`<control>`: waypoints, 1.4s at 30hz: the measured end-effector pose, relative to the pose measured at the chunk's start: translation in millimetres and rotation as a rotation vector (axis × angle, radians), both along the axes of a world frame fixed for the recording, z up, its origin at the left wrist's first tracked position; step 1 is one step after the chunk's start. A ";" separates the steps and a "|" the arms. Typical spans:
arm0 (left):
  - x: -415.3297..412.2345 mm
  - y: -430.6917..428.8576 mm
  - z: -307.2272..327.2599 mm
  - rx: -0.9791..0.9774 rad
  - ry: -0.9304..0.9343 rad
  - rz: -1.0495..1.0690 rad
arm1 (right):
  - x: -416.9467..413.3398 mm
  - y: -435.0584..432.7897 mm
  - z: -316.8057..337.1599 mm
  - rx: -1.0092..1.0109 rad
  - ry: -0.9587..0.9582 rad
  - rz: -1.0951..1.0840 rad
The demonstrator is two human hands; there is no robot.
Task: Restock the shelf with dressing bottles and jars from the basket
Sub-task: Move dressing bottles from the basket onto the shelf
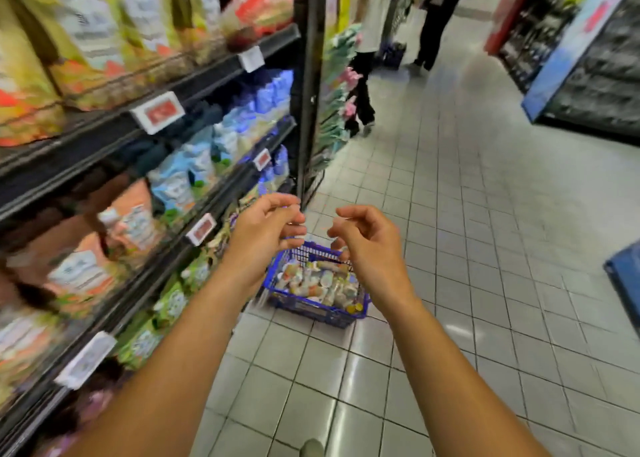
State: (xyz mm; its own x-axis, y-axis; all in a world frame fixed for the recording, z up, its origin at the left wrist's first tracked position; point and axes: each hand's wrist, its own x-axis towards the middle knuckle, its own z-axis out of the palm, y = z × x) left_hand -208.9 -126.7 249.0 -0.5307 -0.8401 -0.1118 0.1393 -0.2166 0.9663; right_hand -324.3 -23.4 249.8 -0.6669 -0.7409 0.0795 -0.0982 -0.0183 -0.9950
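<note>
Both hands empty, half-curled, above blue basket (pixel 313 309); bottles (pixel 320 283) inside

Supermarket aisle: floor (pixel 485 214) of pale grey square tiles with dark grout, glossy, reflecting overhead light in soft patches. Left side, dark metal shelving (pixel 104 134) in several tiers, stocked with blurred bagged goods in yellow-green, blue and orange, white-and-red price tags (pixel 157 112) clipped to the shelf edges; a black upright post (pixel 310 86) ends the unit. Right side, dark display units (pixel 595 76) with a blue sloping panel; two standing shoppers (pixel 398 24) at the far end.
</note>
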 end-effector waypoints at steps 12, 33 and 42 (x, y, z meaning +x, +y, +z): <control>-125.3 -64.5 -39.9 0.047 -0.076 -0.090 | -124.0 -34.9 -33.9 0.127 -0.033 -0.090; -269.5 -255.5 -198.8 0.310 -0.360 -0.297 | -247.9 -195.8 -172.8 0.429 -0.218 -0.329; -295.9 -278.1 -338.8 0.472 -0.589 -0.330 | -283.5 -204.6 -303.5 0.667 -0.386 -0.319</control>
State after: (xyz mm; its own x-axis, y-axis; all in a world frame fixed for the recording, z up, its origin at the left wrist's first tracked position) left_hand -504.8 -404.7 -89.8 -0.4867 -0.4460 -0.7512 -0.5038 -0.5592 0.6584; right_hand -607.8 -228.0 -53.7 -0.7433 -0.3218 -0.5865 0.3518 0.5577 -0.7518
